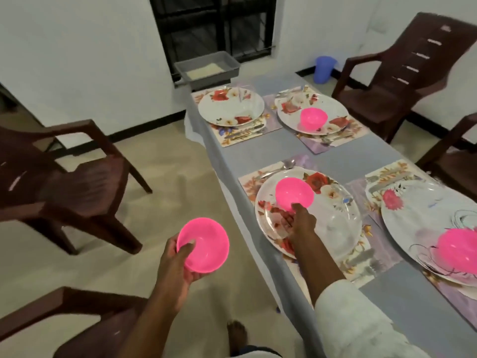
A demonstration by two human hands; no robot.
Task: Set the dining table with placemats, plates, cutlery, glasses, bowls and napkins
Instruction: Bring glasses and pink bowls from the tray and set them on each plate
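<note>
Along the table's (pixel 260 151) left edge, open floor is left between it and two brown chairs (pixel 67 182). A pink bowl (pixel 294 193) sits on the near-left plate (pixel 335 223), touched at its near rim by the right hand (pixel 300 220); whether it's pinched can't be made out, fingers are blurred. A spare bowl (pixel 204 244) is gripped off the table by the left hand (pixel 175 264), thumb inside. The near-right plate (pixel 423 218) is cut off at the frame.

Your left hand (pixel 178 257) held a pink bowl (pixel 203 244) beside the desk (pixel 260 148), while your right hand (pixel 299 218) touched another bowl (pixel 294 194) on a floral plate (pixel 333 228).
</note>
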